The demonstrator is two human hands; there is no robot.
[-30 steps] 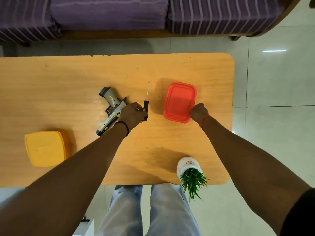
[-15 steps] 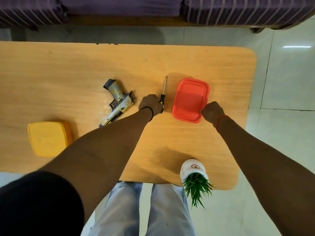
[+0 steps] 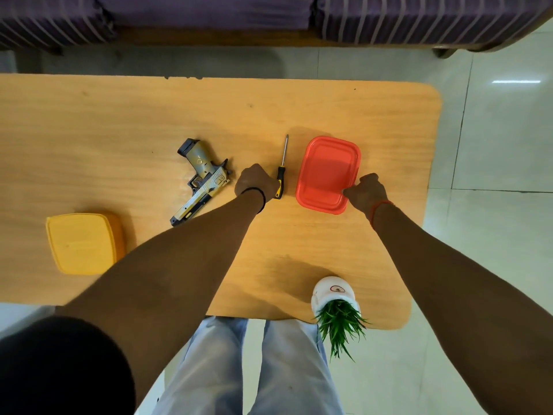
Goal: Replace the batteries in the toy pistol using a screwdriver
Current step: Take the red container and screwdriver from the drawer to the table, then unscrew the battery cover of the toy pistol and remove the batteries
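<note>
On the wooden table [image 3: 149,115] I see everything laid out flat: light orange-brown top, rounded corners, pale glossy floor tiles [image 3: 493,145] to the right and a purple striped sofa [image 3: 209,13] across the far edge. Near edge of the table carries a small white pot with a green plant [image 3: 335,298]; its leaves spill toward me over the edge. Yellow lidded box [image 3: 82,242] sits near left, well apart from the rest.

Toy pistol [image 3: 202,178] lies on its side mid-table, grip pointing away from me, barrel angled toward the near left. Nothing is touching it. Screwdriver [image 3: 282,166] lies just right of it, shaft pointing away, black-and-yellow handle toward me. Red lidded container [image 3: 327,173] is beside the screwdriver on the right, lid on.

My left hand [image 3: 256,182] sits between pistol and screwdriver, knuckles up, fingers curled under. It's touching the screwdriver handle on its left side; I can't tell whether the fingers actually wrap it or just rest against it. Black band on that wrist.

My right hand [image 3: 366,190] is at the near right corner of the red container, fingers curled, thumb tip against the lid rim. Looks like a grip on that corner, container flat on the table. Red thread on that wrist.

Grey trousers visible below the table edge.
</note>
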